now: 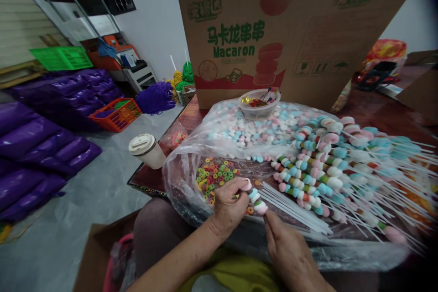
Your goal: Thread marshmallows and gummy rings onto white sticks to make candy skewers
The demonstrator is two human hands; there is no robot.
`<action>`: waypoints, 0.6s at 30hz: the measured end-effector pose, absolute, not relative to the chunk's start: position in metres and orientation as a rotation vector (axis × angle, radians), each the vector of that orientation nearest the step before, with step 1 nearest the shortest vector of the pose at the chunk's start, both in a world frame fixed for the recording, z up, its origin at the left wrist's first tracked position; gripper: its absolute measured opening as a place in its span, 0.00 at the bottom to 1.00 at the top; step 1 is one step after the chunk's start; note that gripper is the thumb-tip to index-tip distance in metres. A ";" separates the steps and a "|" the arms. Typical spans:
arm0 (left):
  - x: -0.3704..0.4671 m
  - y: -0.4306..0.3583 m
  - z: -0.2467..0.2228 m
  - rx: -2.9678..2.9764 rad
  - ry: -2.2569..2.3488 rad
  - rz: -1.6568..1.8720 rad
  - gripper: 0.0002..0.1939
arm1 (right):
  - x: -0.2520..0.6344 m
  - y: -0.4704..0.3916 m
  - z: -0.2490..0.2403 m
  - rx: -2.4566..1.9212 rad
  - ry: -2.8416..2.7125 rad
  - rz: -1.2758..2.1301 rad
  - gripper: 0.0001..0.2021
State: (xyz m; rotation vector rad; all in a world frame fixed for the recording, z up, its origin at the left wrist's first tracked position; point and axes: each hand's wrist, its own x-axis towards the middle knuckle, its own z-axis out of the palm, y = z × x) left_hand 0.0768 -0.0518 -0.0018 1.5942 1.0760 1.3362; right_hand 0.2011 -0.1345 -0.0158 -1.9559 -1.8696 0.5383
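Observation:
My left hand [230, 205] pinches a pink candy [246, 185] at the upper end of a short skewer. Blue, white and pink candies [254, 196] are threaded along that skewer. At its lower end, my right hand [290, 248] is closed around the stick, which is mostly hidden by the fingers. Colourful ring candies [217, 173] lie left of my left hand. Bare white sticks [297, 207] lie just beyond my right hand. Finished-looking candy skewers [318, 173] are piled to the right, and loose pastel candies [260, 127] spread behind on clear plastic.
A large cardboard box [239, 13] stands at the back, with a plastic bowl [259, 106] of wrappers before it. A lidded cup [147, 150] is at the table's left edge. Purple bags [41, 146] and an orange basket [116, 114] are on the floor.

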 end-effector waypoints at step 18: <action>0.087 -0.022 0.007 0.538 0.756 1.060 0.16 | 0.194 -0.117 -0.016 -1.605 -1.709 0.677 0.14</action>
